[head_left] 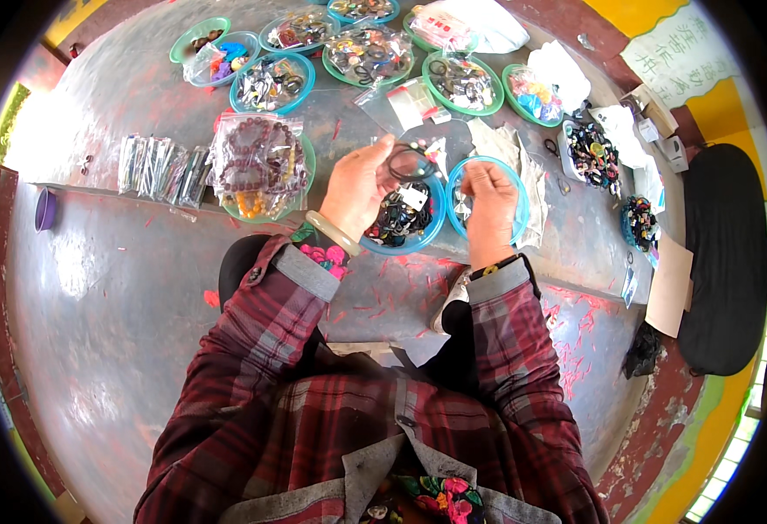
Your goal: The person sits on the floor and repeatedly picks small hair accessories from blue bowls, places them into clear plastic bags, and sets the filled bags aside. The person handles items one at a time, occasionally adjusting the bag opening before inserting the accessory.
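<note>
My left hand (359, 188) is closed, with a black hair tie (411, 178) pinched between thumb and fingers, its loop hanging open to the right. Below it stands a blue basin (440, 220) heaped with dark hair ties and a white card. My right hand (490, 210) reaches over a second blue basin (524, 194) just to the right, fingertips pressed together. Whatever those fingers hold is too small or hidden to make out, and the hand covers most of that basin's contents. Small pale and pink pieces (436, 150) lie behind the two basins.
Several green and blue basins of bagged accessories line the back, including a green one (463, 83). On the left are bagged beads (261, 162) and flat packets (163, 170). A white basket (590, 155) stands right, near a cardboard piece (670, 288). Red scraps litter the step.
</note>
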Demonstrator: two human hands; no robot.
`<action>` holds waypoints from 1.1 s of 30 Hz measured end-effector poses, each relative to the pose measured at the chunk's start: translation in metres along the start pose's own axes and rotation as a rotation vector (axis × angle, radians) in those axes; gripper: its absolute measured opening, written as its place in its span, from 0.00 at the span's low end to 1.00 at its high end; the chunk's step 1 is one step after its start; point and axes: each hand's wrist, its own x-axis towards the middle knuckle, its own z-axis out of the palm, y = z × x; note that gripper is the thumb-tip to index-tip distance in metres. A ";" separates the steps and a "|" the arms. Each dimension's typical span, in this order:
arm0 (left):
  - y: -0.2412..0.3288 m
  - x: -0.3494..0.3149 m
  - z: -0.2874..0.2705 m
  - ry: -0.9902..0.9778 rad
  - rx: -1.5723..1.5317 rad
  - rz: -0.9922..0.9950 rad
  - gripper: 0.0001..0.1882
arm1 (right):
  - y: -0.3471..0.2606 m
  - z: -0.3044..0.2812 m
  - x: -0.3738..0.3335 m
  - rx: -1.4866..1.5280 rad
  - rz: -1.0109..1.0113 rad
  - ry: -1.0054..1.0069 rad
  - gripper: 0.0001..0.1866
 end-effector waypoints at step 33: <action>-0.013 0.002 0.004 -0.019 0.257 -0.105 0.10 | -0.009 0.011 -0.005 0.087 0.178 -0.153 0.08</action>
